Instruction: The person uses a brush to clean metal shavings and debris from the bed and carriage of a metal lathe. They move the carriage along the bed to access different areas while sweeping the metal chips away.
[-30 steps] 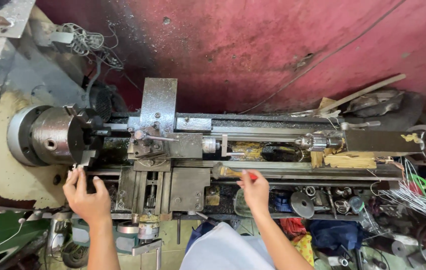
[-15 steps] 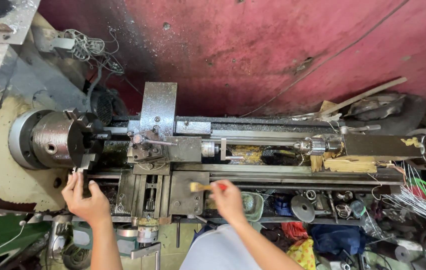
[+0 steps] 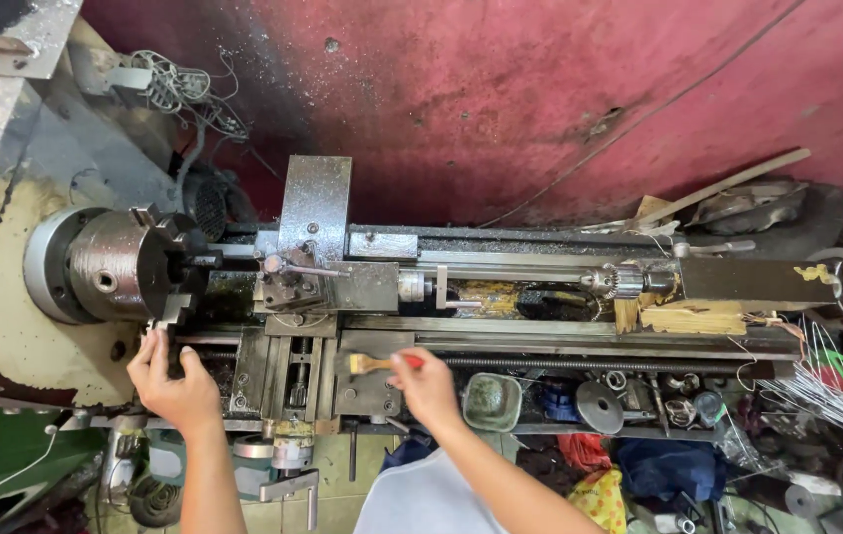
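The small brush with a red handle and pale bristles lies across the front of the grey metal lathe carriage, bristles pointing toward the chuck end and handle enclosed in the right hand. The fingers of that hand are curled narrow around the handle, so the hand holds the brush in a closed grip. The bristles sit on or just above the flat plate of the carriage apron; contact cannot be confirmed from the head view.

The left hand rests at the front edge of the lathe bed, just below the dark steel three-jaw chuck. Its fingertips reach up toward the lowest chuck jaw; whether they pinch a small part or merely touch the metal cannot be told.

Judged from this arrangement, the step in hand is brushing swarf from the carriage surfaces. The next move would call for short strokes along the plate, with the left hand kept clear of the chuck jaws.

Behind the carriage stands the tool post. Farther right, the tailstock with a drill chuck sits well apart. A cluttered tray of small parts runs below the bed, and a red wall rises behind
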